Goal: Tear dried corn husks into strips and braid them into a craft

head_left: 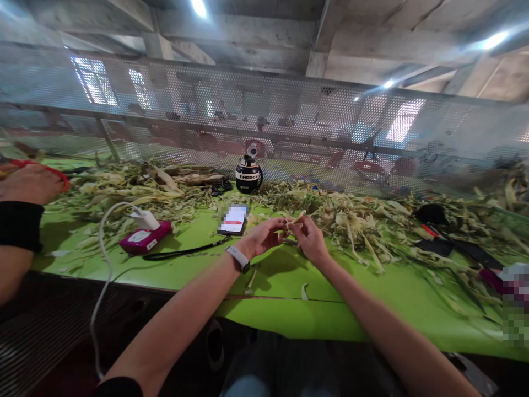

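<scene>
A perforated metal screen (281, 110) stands behind a green counter (397, 303) that bears a left heap (119, 187) and a right heap (355, 220) of pale, husk-like plant strips, with a black container (248, 184) marked "ENERGY" between them. The pale strip (300, 216) being worked is held just above the counter, to the right of the phone (233, 219), where the two hands come together. The right hand (309, 240) pinches it between thumb and forefinger; the left hand (266, 237) has its curled fingertips closed on it close by, though the exact grip is too small to make out. For something so thin, a light pinch near the working point probably serves best, one hand steadying while the other turns or draws. Pulling hard would likely split it along its length. Working low over the counter should help steadiness, and the black strap (182, 255) is best left clear of the left wrist
</scene>
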The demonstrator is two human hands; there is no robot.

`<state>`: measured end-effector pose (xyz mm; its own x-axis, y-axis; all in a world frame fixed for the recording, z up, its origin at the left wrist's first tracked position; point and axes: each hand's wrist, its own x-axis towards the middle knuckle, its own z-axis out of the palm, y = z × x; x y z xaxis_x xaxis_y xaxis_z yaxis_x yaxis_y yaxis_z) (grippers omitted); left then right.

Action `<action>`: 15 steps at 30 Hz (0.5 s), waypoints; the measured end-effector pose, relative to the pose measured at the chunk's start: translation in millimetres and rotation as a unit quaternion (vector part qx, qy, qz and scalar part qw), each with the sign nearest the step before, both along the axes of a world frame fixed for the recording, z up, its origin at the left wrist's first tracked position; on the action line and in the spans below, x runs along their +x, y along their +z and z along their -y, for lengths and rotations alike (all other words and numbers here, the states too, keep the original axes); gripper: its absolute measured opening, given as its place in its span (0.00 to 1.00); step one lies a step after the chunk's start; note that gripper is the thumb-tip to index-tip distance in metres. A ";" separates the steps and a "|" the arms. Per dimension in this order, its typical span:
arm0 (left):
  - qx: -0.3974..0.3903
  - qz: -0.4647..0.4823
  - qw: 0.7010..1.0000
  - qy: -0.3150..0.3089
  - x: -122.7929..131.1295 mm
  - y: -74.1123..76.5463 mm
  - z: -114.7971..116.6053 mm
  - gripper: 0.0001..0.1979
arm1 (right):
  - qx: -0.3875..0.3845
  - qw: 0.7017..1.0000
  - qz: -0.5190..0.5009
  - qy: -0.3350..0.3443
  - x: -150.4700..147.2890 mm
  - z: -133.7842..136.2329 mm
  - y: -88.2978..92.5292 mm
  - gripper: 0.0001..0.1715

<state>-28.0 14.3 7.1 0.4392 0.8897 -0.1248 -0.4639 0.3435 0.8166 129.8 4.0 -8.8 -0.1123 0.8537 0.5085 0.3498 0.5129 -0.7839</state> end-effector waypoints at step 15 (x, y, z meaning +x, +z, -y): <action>0.022 -0.043 0.995 0.090 5.9 -10.8 -3.4 0.08 | -0.058 0.997 -0.029 0.045 -0.1 -4.7 -0.7 0.17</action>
<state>-22.1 17.7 -3.7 0.2612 0.9584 -0.1150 -0.4430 0.2248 0.8679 129.7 8.8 -9.5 -0.1647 0.8947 0.4152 0.2579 0.4454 -0.8574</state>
